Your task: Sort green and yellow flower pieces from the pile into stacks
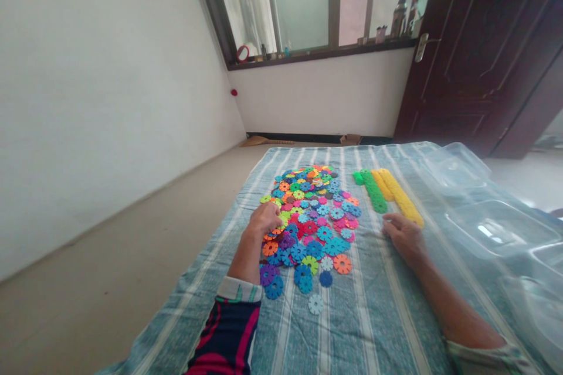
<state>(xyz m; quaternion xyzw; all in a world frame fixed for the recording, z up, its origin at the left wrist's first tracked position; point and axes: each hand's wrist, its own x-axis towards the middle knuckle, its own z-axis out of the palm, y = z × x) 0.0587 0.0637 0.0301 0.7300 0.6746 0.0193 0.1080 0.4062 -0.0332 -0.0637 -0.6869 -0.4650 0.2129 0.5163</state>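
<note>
My left hand is at the left edge of a loose pile of notched plastic discs in many colours. Its fingers curl down among the discs, and the fingertips are hidden, so I cannot make out what they hold. My right hand rests on the cloth beside the near end of a long yellow row of discs, fingers a little apart and nothing visible in them. Left of that lie a shorter yellow row, a green row of discs and a small green stack.
A blue striped cloth covers the surface. Clear plastic containers and lids stand along the right side. Beyond are a window sill with small items, a dark red door and a white wall at left.
</note>
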